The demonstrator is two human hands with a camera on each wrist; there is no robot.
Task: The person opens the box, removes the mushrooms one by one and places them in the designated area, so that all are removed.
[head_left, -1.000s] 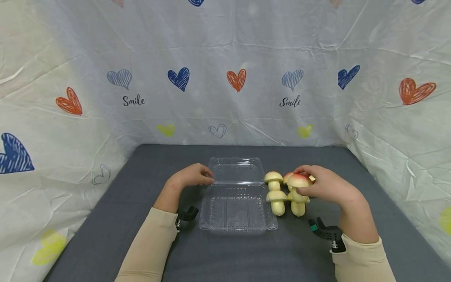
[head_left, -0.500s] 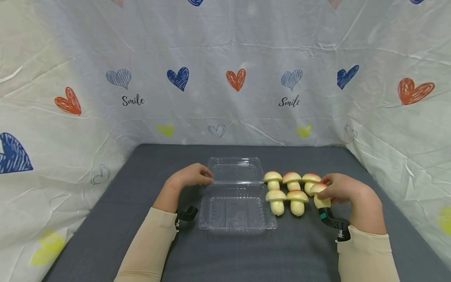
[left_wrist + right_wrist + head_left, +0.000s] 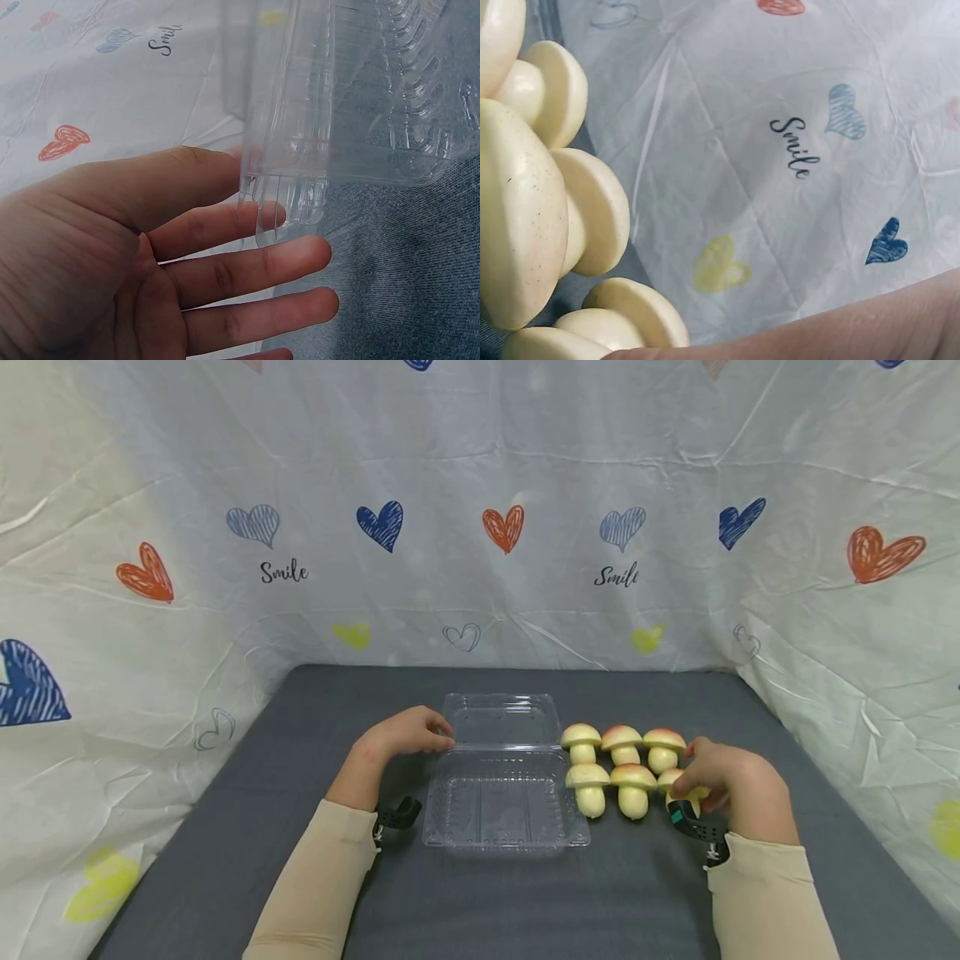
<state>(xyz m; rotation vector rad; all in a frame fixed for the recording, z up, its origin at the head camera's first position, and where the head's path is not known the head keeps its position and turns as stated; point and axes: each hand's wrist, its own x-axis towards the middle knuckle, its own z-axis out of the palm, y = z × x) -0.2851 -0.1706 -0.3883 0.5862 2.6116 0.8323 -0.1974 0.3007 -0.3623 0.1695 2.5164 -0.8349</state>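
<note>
A clear plastic clamshell box (image 3: 506, 843) lies opened flat on the table, its lid (image 3: 502, 722) behind the base. My left hand (image 3: 408, 732) pinches the box's left edge near the hinge; in the left wrist view the thumb and index finger (image 3: 259, 217) meet at the plastic, the other fingers extended. Right of the box, several cream mushrooms with reddish caps, such as the near one (image 3: 588, 789), lie in two rows. My right hand (image 3: 738, 781) holds the mushroom (image 3: 666, 777) at the right end of the near row, partly hidden by the fingers.
The grey tabletop (image 3: 480, 910) runs back to a hanging white cloth (image 3: 525, 577) printed with hearts and "Smile". The mushroom (image 3: 582, 740) nearest the box sits close against its right side. A wrist camera strap (image 3: 697, 827) hangs by the right hand.
The right hand let go of one mushroom beside the box, moved right, and brought the rightmost near mushroom down into line with the near row. The left hand stays on the box.
</note>
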